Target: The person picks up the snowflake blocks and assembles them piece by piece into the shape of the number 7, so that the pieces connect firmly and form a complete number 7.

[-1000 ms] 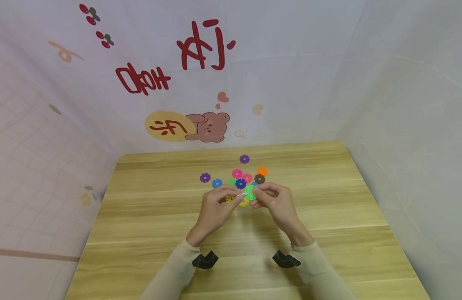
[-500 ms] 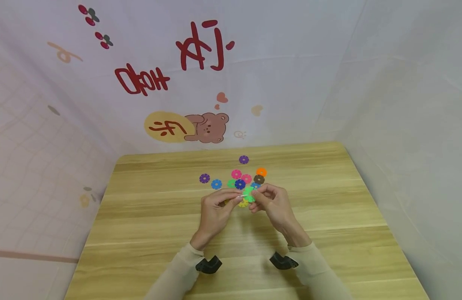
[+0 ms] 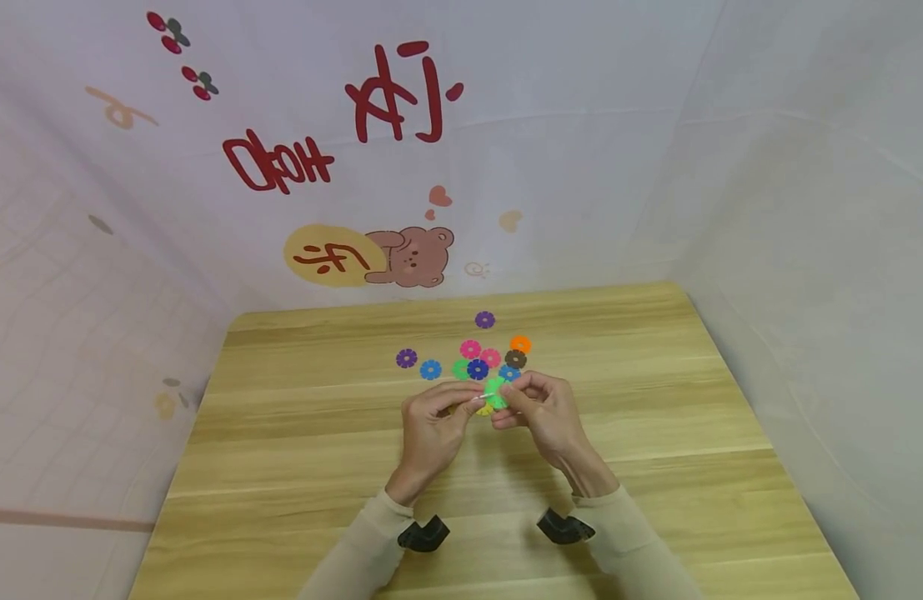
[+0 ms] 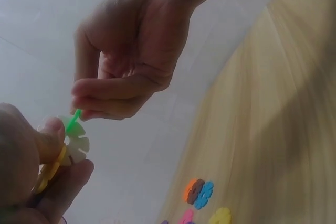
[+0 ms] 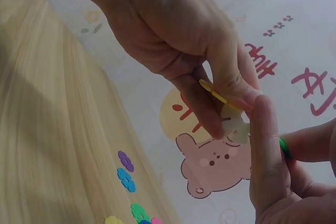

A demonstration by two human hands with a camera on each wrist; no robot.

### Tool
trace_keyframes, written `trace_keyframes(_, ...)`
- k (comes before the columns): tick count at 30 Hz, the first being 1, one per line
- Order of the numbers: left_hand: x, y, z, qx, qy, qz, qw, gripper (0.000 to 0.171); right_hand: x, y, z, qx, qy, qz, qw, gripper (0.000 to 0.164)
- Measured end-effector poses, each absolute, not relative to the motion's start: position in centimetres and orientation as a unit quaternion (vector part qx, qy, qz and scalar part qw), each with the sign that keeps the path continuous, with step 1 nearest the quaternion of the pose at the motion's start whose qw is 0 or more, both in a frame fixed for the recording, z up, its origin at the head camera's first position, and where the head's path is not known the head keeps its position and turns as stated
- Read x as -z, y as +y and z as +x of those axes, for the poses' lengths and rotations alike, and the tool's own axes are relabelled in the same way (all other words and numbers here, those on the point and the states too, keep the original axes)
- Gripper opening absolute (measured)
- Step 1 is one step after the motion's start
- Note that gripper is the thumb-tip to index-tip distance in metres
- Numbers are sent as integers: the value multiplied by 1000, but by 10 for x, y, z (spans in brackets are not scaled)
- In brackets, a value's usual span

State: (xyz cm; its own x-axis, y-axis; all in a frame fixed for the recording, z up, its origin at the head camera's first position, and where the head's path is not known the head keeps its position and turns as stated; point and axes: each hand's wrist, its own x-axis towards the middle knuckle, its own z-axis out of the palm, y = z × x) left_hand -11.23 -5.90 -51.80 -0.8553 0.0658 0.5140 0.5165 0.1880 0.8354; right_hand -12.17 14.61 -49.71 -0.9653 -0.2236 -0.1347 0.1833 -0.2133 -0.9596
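My left hand (image 3: 431, 425) pinches a white notched plastic disc (image 4: 77, 149) between thumb and fingers. A yellow disc (image 5: 215, 94) is joined to the white one at an angle and lies inside the same grip. Facing it, my right hand (image 3: 554, 421) pinches a bright green notched disc (image 3: 494, 392) by its right side. The green disc stands nearly edge-on in the left wrist view, its edge right at the white disc's rim. Both hands are raised close together over the near side of the loose discs. Fingertips partly hide where the white and green discs meet.
Several loose discs lie on the wooden table (image 3: 296, 467): purple (image 3: 406, 358), light blue (image 3: 431, 369), pink (image 3: 470, 349), orange (image 3: 519, 344), brown (image 3: 515, 359) and dark blue (image 3: 478, 369). A yellow loose disc (image 4: 220, 216) lies beneath the hands. Printed white cloth (image 3: 581, 167) surrounds the table's back and sides.
Both hands keep their grip. The green disc has shifted slightly left, toward the white disc, and the right hand has moved slightly down and left. The head view has turned slightly.
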Motion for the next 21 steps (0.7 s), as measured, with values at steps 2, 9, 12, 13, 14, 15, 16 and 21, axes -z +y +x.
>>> trace_keyframes(2, 519, -62, -113, 602, -751, -201, 184, 4, 497, 146, -122, 774, 618, -18, 136, 11)
trace_keyframes(9, 517, -78, -122, 549, -788, -210, 182, 4, 503, 144, -130, 744, 652, -63, 132, 21)
trace_keyframes(12, 517, -84, -125, 537, -794, -212, 190, 4, 510, 147, -133, 725, 676, -73, 111, 30)
trace_keyframes(13, 518, -86, -126, 536, -794, -211, 194, 4, 513, 148, -134, 719, 683, -74, 105, 31)
trace_keyframes(14, 519, -88, -126, 537, -794, -208, 197, 5, 516, 149, -135, 710, 693, -76, 98, 31)
trace_keyframes(15, 520, -89, -126, 540, -792, -204, 197, 5, 520, 151, -136, 698, 706, -74, 93, 30)
trace_keyframes(16, 521, -91, -126, 543, -791, -201, 198, 6, 524, 152, -137, 683, 721, -73, 88, 27)
trace_keyframes(21, 524, -99, -125, 563, -785, -179, 185, 7, 547, 155, -142, 574, 811, -99, 63, 9)
